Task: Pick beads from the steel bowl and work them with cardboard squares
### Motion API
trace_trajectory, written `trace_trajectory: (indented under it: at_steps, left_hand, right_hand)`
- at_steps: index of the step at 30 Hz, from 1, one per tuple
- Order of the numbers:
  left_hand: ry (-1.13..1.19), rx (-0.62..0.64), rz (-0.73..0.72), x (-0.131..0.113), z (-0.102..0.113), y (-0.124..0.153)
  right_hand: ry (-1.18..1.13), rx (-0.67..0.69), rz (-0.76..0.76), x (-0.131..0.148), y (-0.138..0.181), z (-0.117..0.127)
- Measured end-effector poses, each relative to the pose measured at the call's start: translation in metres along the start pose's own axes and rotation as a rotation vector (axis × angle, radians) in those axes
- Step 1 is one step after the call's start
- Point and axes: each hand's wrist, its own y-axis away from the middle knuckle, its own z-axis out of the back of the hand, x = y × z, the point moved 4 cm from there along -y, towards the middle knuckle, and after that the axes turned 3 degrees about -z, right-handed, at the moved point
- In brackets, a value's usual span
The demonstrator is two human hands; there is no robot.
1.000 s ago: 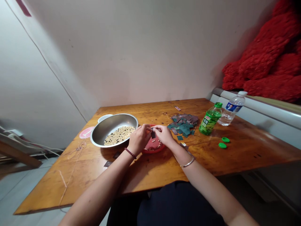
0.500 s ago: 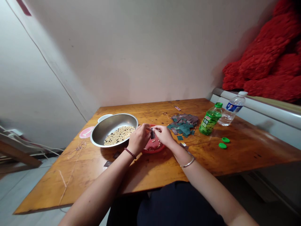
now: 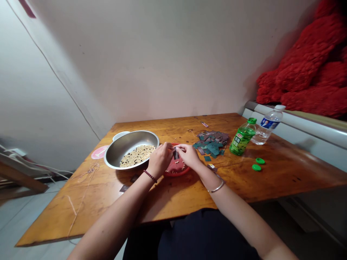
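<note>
My left hand (image 3: 162,157) and my right hand (image 3: 187,154) meet over a shallow red basket (image 3: 177,174), fingertips pinched together. Between them hangs a small dark square piece (image 3: 177,155), mostly covered by the fingers. Whether anything finer is in the pinch is too small to tell. Several pale beads (image 3: 183,167) lie on the red bottom of the basket. Left of my hands, a steel basin (image 3: 116,151) stands tilted, holding many cream and dark beads (image 3: 138,155). A pile of dark green and brown square pieces (image 3: 213,142) spreads out to the right.
A green drink bottle (image 3: 242,139) and a clear water bottle (image 3: 267,126) stand at right, near two green caps (image 3: 256,167). Loose thread (image 3: 90,171) and a pink round disc (image 3: 99,152) lie at left. Red fluffy material (image 3: 306,68) is heaped beyond the table (image 3: 244,184).
Only the fingertips have shifted slightly around the small dark piece; both arms and everything on the table stay where they were.
</note>
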Motion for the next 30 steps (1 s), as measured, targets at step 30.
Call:
trace_trajectory:
  at_steps: [30]
  left_hand:
    - [-0.043,0.060,0.022,-0.0014,-0.0012,0.0003]
  right_hand:
    - [0.066,-0.061,0.026,-0.0047,-0.0004,0.0019]
